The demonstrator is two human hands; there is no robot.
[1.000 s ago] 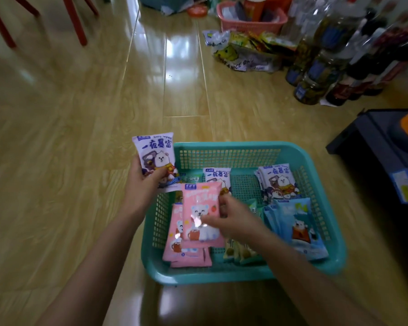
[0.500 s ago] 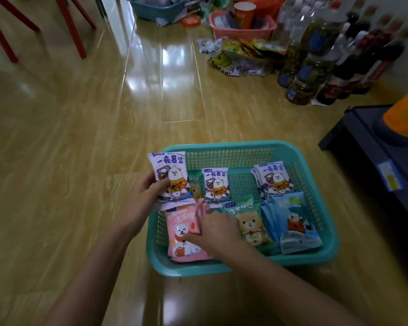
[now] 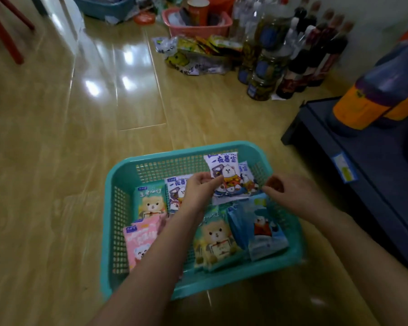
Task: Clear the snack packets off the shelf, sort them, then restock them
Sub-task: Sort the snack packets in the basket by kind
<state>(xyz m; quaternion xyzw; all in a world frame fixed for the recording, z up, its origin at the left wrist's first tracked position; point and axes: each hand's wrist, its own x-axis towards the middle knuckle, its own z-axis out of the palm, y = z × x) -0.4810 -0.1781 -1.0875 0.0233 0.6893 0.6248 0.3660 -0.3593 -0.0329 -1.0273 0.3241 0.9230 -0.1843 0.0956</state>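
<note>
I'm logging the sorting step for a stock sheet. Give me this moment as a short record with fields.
container: teal basket on the wooden floor
left hand: pinches a white-and-purple packet above the basket's far right
right hand: beside that packet, fingers curled; contact unclear
lying in basket: pink packets near left, green packets near middle, blue packets near right

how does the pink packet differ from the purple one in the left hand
The pink packet is pink; the purple packet is white with purple lettering. The pink packet lies in the near left corner of the basket; the purple packet is held up by the left hand. Both show a white cartoon animal.
</note>
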